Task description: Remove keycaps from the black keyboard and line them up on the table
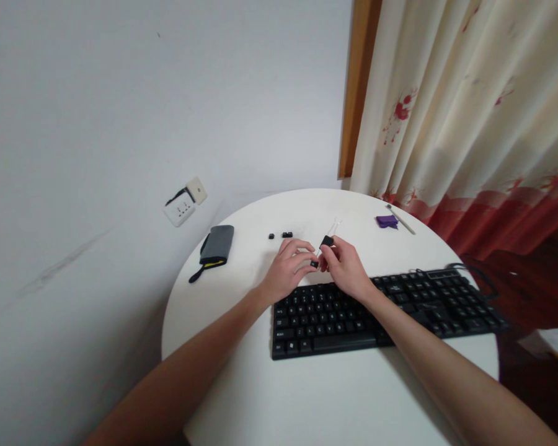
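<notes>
My left hand (292,266) pinches a small black keycap (314,264) between thumb and fingertips, just above the keyboard's back edge. Close beside it, my right hand (346,263) is closed on a keycap puller (326,241) with a black body and thin wire loops at its ends. One wire end reaches toward the keycap; whether they touch I cannot tell. Below both hands lies a black keyboard (339,342), partly covered by my right hand and forearm. Several loose keycaps (287,235) sit on the table behind my left hand, one (271,236) apart from the others.
On the round white table (204,347), a folded grey cloth with yellow lining (217,243) lies at the left. A purple cloth (387,221) and a toothbrush (402,220) lie at the back right. The keyboard overhangs the right edge, near a curtain (428,124). A wall socket (180,209) is at left.
</notes>
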{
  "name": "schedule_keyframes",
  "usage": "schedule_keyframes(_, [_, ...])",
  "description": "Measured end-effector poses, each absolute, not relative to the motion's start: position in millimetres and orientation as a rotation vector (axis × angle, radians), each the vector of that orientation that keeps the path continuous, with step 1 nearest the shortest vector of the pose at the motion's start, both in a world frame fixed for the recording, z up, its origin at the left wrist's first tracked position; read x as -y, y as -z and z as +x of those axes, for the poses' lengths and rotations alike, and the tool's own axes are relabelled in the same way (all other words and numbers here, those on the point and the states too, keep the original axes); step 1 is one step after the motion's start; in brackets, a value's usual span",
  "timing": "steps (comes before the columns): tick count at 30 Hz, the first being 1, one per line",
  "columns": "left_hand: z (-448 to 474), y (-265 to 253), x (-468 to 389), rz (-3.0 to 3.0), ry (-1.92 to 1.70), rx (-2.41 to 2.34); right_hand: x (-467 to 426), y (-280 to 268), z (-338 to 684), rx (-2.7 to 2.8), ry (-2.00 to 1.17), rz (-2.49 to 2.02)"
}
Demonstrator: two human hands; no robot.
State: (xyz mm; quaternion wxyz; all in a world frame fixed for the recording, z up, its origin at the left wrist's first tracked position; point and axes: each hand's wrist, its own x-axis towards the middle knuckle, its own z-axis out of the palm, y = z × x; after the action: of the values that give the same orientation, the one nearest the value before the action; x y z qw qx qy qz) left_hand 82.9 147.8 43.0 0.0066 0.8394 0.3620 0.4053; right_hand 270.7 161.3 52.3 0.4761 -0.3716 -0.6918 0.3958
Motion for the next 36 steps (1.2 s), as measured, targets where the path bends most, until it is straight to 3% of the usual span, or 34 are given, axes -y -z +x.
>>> schedule_keyframes(8, [68.2,-36.0,-169.1,2.347,-1.314,-1.560,-166.7,-49.2,273.6,1.667,-0.796,-1.124])
schedule_keyframes(19, [61.5,-24.2,-182.0,2.680,-0.623,-1.530,-169.0,-51.8,275.7,1.669,-0.786,-1.147])
schedule_keyframes(28, [58.0,-12.7,-188.3,2.571,-0.776,-1.534,-172.2,-53.2,277.9,1.644,-0.786,-1.112])
schedule_keyframes(36, [57.6,-19.8,-222.5,2.568,-0.790,-1.874,-170.9,-56.4,277.9,1.655,-0.811,-1.095])
